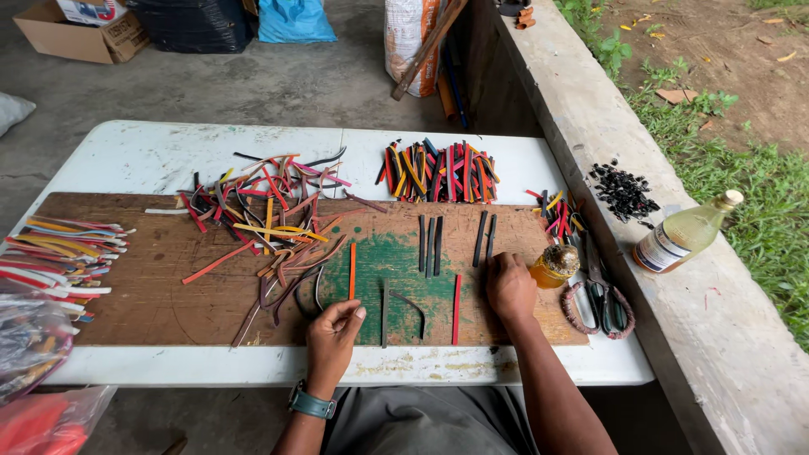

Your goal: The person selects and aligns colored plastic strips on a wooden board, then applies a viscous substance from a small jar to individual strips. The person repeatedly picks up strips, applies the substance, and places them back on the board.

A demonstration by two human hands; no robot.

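Note:
My left hand (331,337) rests at the near edge of the wooden board (152,286), fingers curled, fingertips by a thin dark strip (383,313) and close to an upright orange strip (352,270). My right hand (508,286) lies palm down on the board, fingers curled under, beside a small amber jar (554,265). Between the hands lie a curved dark strip (410,306) and a red strip (457,308). Several black strips (431,244) stand in a row beyond them. Whether either hand pinches anything is hidden.
A tangle of coloured strips (270,215) lies at the board's left, a bundled pile (438,173) at the back, a stack (59,253) at far left. Scissors (600,295), a bottle (684,233) and black bits (624,192) sit on the right ledge.

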